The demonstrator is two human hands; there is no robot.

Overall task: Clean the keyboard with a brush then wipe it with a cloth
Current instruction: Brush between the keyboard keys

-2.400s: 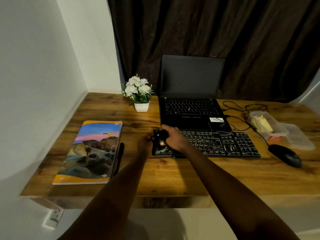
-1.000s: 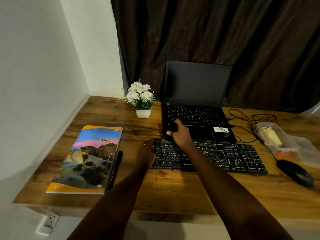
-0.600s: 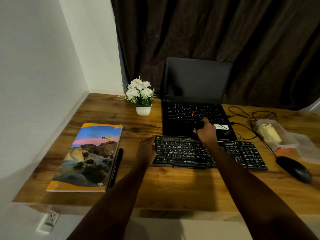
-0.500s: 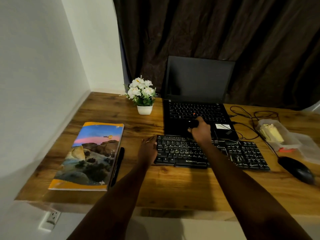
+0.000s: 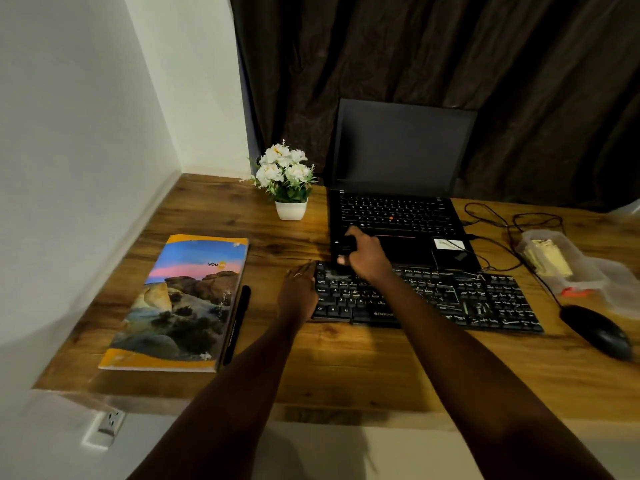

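Keyboard (image 5: 429, 299) — the black external one — lies on the desk (image 5: 346, 362) just near of the open laptop (image 5: 398, 209), between the book (image 5: 183, 303) at left and the mouse (image 5: 597, 330) at right. Our left hand (image 5: 298, 292) rests flat on its left end, fingers loosely together, steadying it and gripping nothing. Our right hand (image 5: 367, 258) has its grip clamped on a small dark brush (image 5: 344, 245), poised at the far-left corner of the keys. We judge we are in the brushing step — how much of the rows is done we cannot tell, since no dust shows. The wiping is still to come. A cloth we cannot pick out for certain; something pale sits in the clear container (image 5: 554, 258) at far right.
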